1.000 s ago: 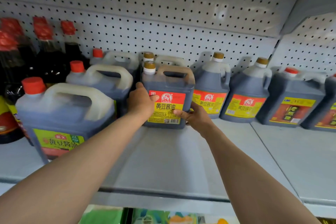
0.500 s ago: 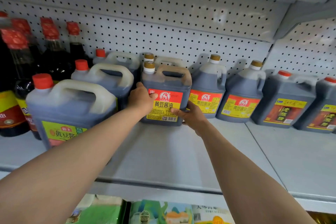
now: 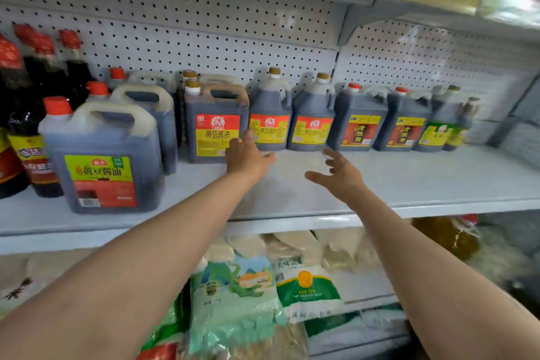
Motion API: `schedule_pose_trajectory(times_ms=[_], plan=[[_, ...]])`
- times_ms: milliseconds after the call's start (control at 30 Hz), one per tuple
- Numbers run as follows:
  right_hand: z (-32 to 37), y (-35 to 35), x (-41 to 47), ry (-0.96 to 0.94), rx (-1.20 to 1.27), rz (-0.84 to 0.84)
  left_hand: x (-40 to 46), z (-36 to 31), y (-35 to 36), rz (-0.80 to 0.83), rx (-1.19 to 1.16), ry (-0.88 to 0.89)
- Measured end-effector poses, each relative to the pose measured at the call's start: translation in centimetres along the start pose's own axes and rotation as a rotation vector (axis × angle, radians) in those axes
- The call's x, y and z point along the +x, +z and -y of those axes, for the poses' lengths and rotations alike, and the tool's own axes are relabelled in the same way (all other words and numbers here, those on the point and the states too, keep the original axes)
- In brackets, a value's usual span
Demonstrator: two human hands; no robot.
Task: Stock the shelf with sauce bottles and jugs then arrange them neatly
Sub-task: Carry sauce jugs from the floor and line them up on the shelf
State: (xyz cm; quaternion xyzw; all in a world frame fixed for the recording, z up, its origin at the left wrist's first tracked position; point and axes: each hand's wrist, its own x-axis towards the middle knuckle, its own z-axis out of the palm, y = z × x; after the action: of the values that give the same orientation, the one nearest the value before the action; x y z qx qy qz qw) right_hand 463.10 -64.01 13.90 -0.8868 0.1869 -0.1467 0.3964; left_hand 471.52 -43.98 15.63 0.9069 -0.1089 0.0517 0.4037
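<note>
Head view: nothing is being held, and both hands are being kept open with fingers spread. The left hand [image 3: 248, 155] is being placed just beside the brown-handled jug [image 3: 216, 123], seemingly so its row stays straight. The right hand [image 3: 339, 172] is being held over the bare shelf [image 3: 409, 178], near the jugs behind it.

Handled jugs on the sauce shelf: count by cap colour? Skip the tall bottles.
Red-cap jugs: 5
Gold-cap jugs: 4
Total: 9
The two green-label containers at the far right are too blurred to sort, so they are not counted.
</note>
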Motion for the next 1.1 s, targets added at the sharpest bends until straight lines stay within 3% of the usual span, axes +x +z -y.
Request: schedule_pose_trajectory(times_ms=[200, 400, 733, 1100], plan=[[-5.4, -7.8, -9.0, 0.102, -0.33, -0.085, -7.8, -5.4, 5.4, 0.247, 0.027, 0.177], [-12.5, -15.0, -18.9, 0.281, -0.44, -0.136, -15.9, -10.3, 12.1, 0.453, 0.1, 0.394], [-23.8, -20.5, -31.8, 0.657, -0.445, -0.235, -27.0, -16.7, 24.7, 0.781, 0.19, 0.664], [-31.8, -21.0, -35.1, 1.02, -0.344, -0.331, -31.0, -19.6, 39.2, 1.136, 0.3, 0.831]])
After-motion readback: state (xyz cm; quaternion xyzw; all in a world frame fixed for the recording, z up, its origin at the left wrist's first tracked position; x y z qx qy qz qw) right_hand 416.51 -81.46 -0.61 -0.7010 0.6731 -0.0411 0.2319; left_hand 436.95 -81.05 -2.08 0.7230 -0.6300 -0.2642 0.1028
